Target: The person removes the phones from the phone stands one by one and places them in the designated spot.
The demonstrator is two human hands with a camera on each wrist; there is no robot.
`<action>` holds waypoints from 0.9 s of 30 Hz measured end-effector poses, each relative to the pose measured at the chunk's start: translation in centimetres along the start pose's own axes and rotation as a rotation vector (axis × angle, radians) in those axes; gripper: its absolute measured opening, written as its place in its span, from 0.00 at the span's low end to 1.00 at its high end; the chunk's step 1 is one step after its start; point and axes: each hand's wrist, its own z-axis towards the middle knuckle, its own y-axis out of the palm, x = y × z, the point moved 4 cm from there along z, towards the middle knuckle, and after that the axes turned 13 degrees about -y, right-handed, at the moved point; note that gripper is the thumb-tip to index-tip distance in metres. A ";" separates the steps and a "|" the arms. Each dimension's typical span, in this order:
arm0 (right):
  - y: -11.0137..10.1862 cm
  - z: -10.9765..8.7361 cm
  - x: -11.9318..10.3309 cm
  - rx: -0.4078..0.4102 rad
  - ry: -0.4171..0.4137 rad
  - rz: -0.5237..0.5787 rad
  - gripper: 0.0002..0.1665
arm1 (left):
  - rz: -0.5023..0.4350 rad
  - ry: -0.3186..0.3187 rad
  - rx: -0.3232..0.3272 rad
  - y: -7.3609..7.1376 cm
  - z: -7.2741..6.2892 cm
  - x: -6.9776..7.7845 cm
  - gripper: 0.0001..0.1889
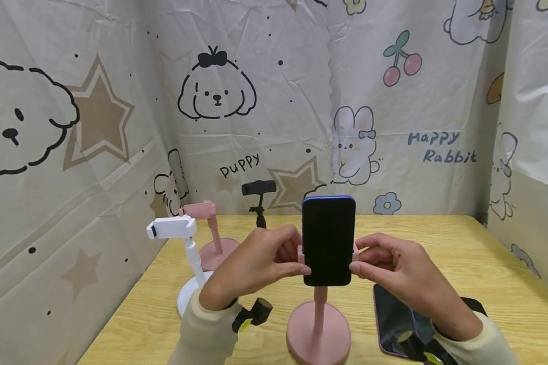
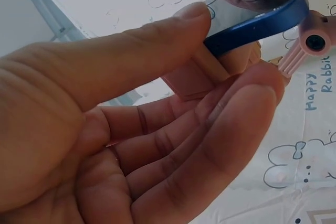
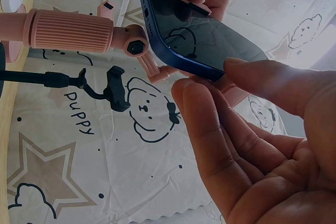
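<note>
A blue-edged smartphone point(image 1: 329, 241) stands upright, its dark screen toward me, in the clamp of a pink phone stand point(image 1: 318, 324). My left hand point(image 1: 260, 261) pinches the clamp's left end, with the thumb at the phone's edge and the fingers behind. On the opposite side my right hand point(image 1: 404, 266) pinches the clamp's right end in the same way. From the left wrist view, the pink clamp jaw lies between thumb and fingers beside the blue phone edge. The right wrist view shows the stand's ribbed pole point(image 3: 71, 30) and pivot joint; the phone partly hides the clamp.
At the left stand a white phone stand point(image 1: 171, 228) and another pink phone stand point(image 1: 219, 251). A black phone holder point(image 1: 259, 188) rises behind my left hand. Dark-screened devices point(image 1: 388, 317) lie under my right forearm on the wooden table point(image 1: 429, 228). Printed curtains point(image 1: 292, 101) enclose it.
</note>
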 end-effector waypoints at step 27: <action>-0.3 0.3 -0.2 0.005 -0.053 -0.079 0.20 | -0.038 0.004 -0.055 -0.4 0.4 -0.8 0.11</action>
